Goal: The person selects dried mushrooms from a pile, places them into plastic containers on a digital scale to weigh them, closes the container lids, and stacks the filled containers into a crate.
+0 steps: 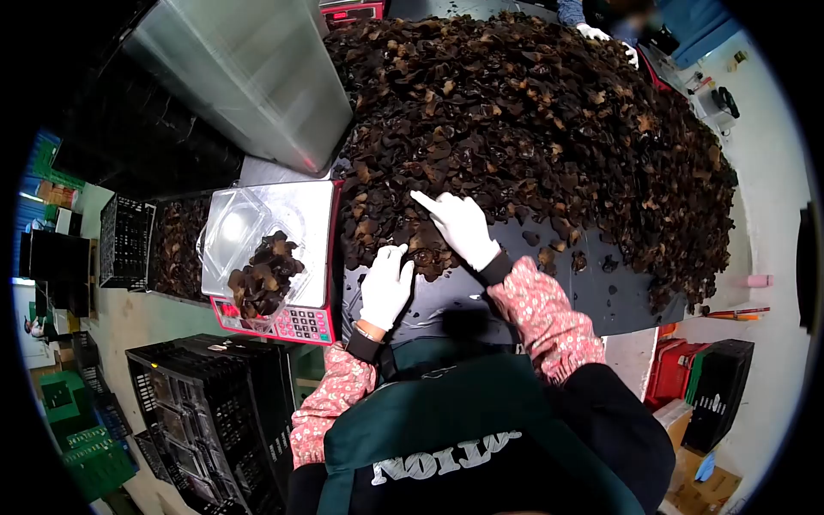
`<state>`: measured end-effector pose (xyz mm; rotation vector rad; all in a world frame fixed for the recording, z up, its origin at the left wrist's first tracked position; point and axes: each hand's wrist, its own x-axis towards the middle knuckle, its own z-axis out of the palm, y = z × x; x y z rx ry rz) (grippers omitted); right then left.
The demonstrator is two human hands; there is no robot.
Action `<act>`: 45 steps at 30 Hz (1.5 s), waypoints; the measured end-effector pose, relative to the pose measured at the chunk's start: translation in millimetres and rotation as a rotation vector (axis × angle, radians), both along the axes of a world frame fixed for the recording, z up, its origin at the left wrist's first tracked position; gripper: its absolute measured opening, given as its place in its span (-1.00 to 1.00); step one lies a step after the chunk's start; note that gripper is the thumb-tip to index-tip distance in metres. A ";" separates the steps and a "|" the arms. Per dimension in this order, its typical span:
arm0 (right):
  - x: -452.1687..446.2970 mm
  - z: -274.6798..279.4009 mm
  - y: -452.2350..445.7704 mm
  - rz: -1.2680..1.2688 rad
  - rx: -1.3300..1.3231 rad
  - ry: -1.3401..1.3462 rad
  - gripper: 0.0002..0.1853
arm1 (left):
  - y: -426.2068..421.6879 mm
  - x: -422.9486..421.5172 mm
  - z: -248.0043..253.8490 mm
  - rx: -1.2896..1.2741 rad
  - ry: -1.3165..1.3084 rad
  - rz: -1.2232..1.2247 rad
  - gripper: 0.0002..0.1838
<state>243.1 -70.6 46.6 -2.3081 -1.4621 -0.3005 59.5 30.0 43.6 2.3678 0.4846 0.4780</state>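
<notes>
A large heap of dark brown wood ear mushrooms [515, 120] covers most of the table. My left hand [386, 287], in a white glove, lies at the near edge of the heap with its fingers stretched out and thumb apart. Farther in, my gloved right hand [463, 227] rests on the mushrooms, its index finger extended to the left; nothing shows in its grip. Left of my hands, a clear plastic clamshell box [233, 230] sits with its lid raised on a red-rimmed digital scale [313, 219]. A clump of wood ear mushrooms [266, 276] lies in the box's near half.
Tall stacked translucent tubs [249, 77] stand behind the scale. A black crate [127, 242] is at far left, and stacked black crates [202, 412] rise at lower left. Across the heap, another person's gloved hand [592, 33] is at its far edge. Red crates [674, 373] stand at right.
</notes>
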 end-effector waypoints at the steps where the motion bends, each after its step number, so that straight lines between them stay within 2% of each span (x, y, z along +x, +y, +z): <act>1: 8.2 -0.8 5.1 0.015 -0.113 -0.031 -0.50 | -2.7 1.4 1.8 -0.023 0.019 0.016 -0.68; 2: 15.2 -1.6 8.6 0.085 -0.094 -0.095 -0.51 | -5.6 -0.2 3.5 -0.068 0.015 0.028 -0.69; 3: 18.5 -1.2 11.5 0.131 -0.018 -0.074 -0.67 | -6.6 -3.1 0.5 -0.067 0.021 0.023 -0.69; 5: 23.8 1.2 13.8 0.144 -0.097 -0.035 -0.84 | -2.6 -11.9 -4.5 -0.146 -0.075 0.042 -0.73; 8: 27.5 2.8 3.5 0.122 -0.091 -0.062 -0.95 | 6.5 -29.5 -7.8 -0.205 -0.108 0.121 -0.79; 9: 27.7 1.0 2.7 0.121 -0.092 -0.059 -0.95 | 9.0 -34.9 -9.4 -0.234 -0.107 0.152 -0.80; 11: 24.8 -3.5 -1.5 0.138 0.139 -0.075 -0.98 | 11.8 -42.3 -14.4 -0.340 -0.087 0.237 -0.83; 13: 19.8 -3.6 -1.6 0.071 0.112 -0.081 -0.96 | 15.0 -41.2 -11.8 -0.373 -0.072 0.233 -0.83; 15: 15.5 -2.0 1.4 0.051 0.206 -0.021 -0.84 | 16.6 -34.0 -10.9 -0.364 -0.090 0.206 -0.83; 16: 13.9 -0.8 3.2 0.051 0.187 -0.034 -0.71 | 17.2 -30.6 -10.7 -0.353 -0.106 0.191 -0.82; 17: 14.0 0.9 5.7 0.052 0.079 -0.065 -0.68 | 17.6 -27.3 -10.7 -0.355 -0.107 0.178 -0.82; 19: 13.9 -2.9 9.9 0.023 -0.041 -0.097 -0.69 | 17.2 -21.2 -10.7 -0.380 -0.113 0.130 -0.82; 23: 13.8 1.6 9.0 -0.025 -0.009 -0.100 -0.76 | 22.6 -19.6 -15.2 -0.342 -0.180 0.093 -0.81; 25: 9.2 18.0 -6.9 -0.042 0.253 -0.008 -0.83 | 24.2 -23.4 -8.2 -0.371 -0.138 0.110 -0.82; 27: 0.0 37.2 -40.0 -0.144 0.242 0.079 -0.80 | 25.6 -24.3 -7.6 -0.403 -0.094 0.126 -0.82; 28: -3.3 40.5 -62.0 -0.154 0.301 0.116 -0.80 | 27.4 -22.1 -13.1 -0.293 -0.174 0.100 -0.81; 29: -13.5 42.6 -90.6 -0.227 0.303 -0.025 -0.82 | 28.6 -18.8 -17.6 -0.183 -0.254 0.074 -0.80; 31: -39.2 46.5 -157.0 -0.413 0.219 -0.122 -0.82 | 27.6 -6.9 -15.3 -0.144 -0.272 0.031 -0.69; 33: -70.8 50.4 -218.0 -0.810 0.265 0.251 -0.79 | 24.4 11.4 -15.1 0.134 -0.177 0.034 -0.53; 35: -97.4 46.3 -280.9 -1.112 0.270 0.455 -0.73 | 20.9 27.5 -9.7 0.261 0.077 -0.013 -0.39; 36: -105.6 29.5 -320.7 -1.285 0.075 0.468 -0.69 | 21.1 34.3 -16.0 0.340 0.057 -0.053 -0.44; 37: -116.0 23.1 -345.7 -1.388 -0.257 0.406 -0.61 | 20.0 38.7 -17.7 0.353 0.132 -0.084 -0.58; 39: -136.8 23.9 -355.4 -1.461 -0.405 0.450 -0.51 | 17.9 38.1 -18.6 0.328 0.026 -0.051 -0.75; 41: -140.2 8.9 -344.3 -1.365 -0.216 0.394 -0.38 | 20.6 25.1 -18.4 0.234 -0.117 -0.023 -0.83; 42: -135.6 -7.1 -334.3 -1.227 -0.085 0.332 -0.35 | 23.8 15.8 -22.1 0.113 -0.181 -0.022 -0.86; 43: -129.0 8.9 -297.7 -1.144 -0.062 0.394 -0.35 | 26.8 6.4 -26.2 0.046 -0.212 -0.010 -0.89; 45: -114.0 7.0 -234.4 -0.803 0.144 0.350 -0.30 | 29.8 -8.8 -32.3 0.006 -0.213 0.037 -0.91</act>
